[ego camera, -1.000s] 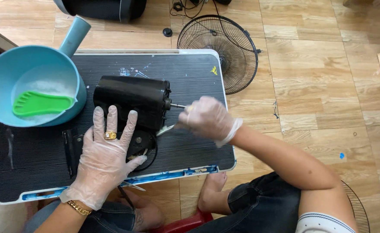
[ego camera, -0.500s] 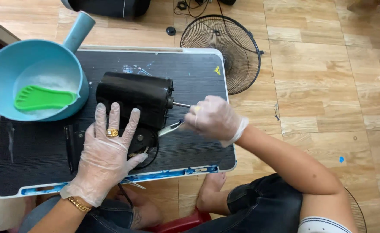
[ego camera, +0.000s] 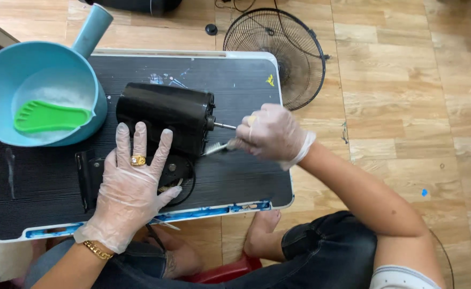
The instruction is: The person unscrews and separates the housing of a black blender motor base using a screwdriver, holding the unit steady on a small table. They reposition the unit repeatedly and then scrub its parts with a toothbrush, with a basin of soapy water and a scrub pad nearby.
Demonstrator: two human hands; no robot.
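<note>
Your gloved left hand (ego camera: 131, 187) lies flat, fingers spread, pinning the black fan motor (ego camera: 166, 122) to the desk (ego camera: 246, 176) so it cannot roll. Your right hand (ego camera: 270, 134) is clenched around a small brush (ego camera: 217, 148), bristles at the motor's shaft end. Farther off sit a blue basin (ego camera: 10, 69) and a fan grille (ego camera: 278, 53).

Blue basin (ego camera: 10, 69) crowds the table's (ego camera: 246, 182) left; its right side lies open.

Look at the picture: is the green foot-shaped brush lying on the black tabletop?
No, the green foot-shaped brush lies inside the light blue plastic scoop basin.
</note>
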